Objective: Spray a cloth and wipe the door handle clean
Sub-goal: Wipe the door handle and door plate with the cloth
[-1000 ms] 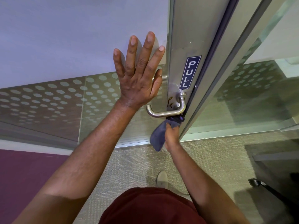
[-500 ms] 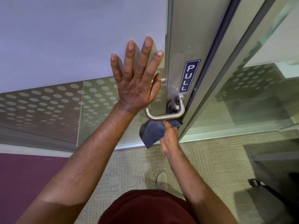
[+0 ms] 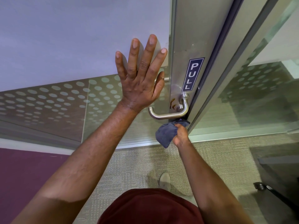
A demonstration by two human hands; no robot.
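1. Right hand (image 3: 180, 135) bunches the cloth (image 3: 166, 132) tight, pushing it up just under the handle (image 3: 168, 116), probably to reach its underside.
2. Left hand (image 3: 140, 84) is spread flat on the glass (image 3: 80, 46), holding nothing, likely steadying the door.

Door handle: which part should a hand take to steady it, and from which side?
Take the door handle on its straight horizontal bar, coming from the left, where the bar ends free. Its right end bends into the door, and the right hand works the cloth just below there.
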